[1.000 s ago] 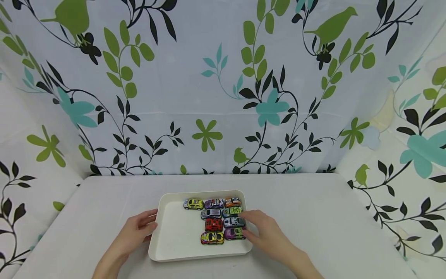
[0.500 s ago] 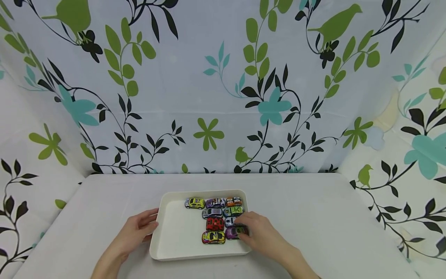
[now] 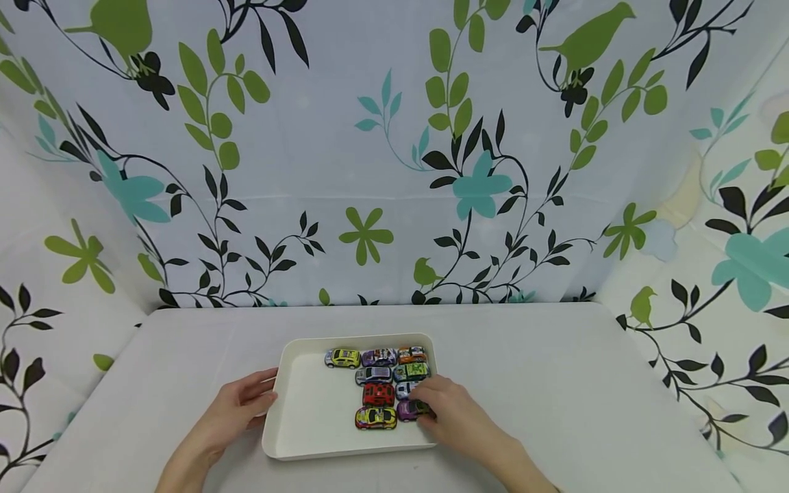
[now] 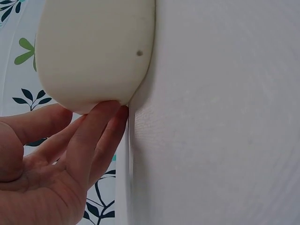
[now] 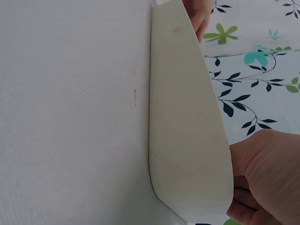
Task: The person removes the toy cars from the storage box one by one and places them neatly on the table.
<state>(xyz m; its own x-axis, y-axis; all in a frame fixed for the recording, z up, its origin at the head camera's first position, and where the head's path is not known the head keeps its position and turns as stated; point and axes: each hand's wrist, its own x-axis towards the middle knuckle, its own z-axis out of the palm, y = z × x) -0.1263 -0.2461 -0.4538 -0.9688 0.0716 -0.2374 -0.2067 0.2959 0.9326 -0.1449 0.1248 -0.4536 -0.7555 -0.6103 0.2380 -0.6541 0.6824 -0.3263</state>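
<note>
A shallow white tray point(image 3: 320, 448) holds several small toy cars grouped in its right half. My left hand point(image 3: 237, 407) touches the tray's left end; in the left wrist view its fairly straight fingers point(image 4: 93, 136) rest against the outer wall, thumb at the rim. My right hand point(image 3: 459, 418) reaches over the right rim and pinches a purple toy car point(image 3: 407, 409) between thumb and fingers. A silver-blue car point(image 3: 403, 389) lies partly hidden behind those fingers. Beside them are a red car point(image 3: 378, 394) and a yellow car point(image 3: 376, 418). The right wrist view shows mostly the tray's outer wall point(image 5: 187, 122).
Farther back in the tray are a green car point(image 3: 411, 371), a grey car point(image 3: 373, 375), a purple-and-white car point(image 3: 379, 357), an orange car point(image 3: 411, 354) and a yellow-green car point(image 3: 342, 358). The white table point(image 3: 524, 356) meets leaf-patterned cloth point(image 3: 296, 137) at the back and sides.
My right hand has moved left, farther over the tray, and its fingers have closed around the purple car. The left hand stays at the tray's left end.
</note>
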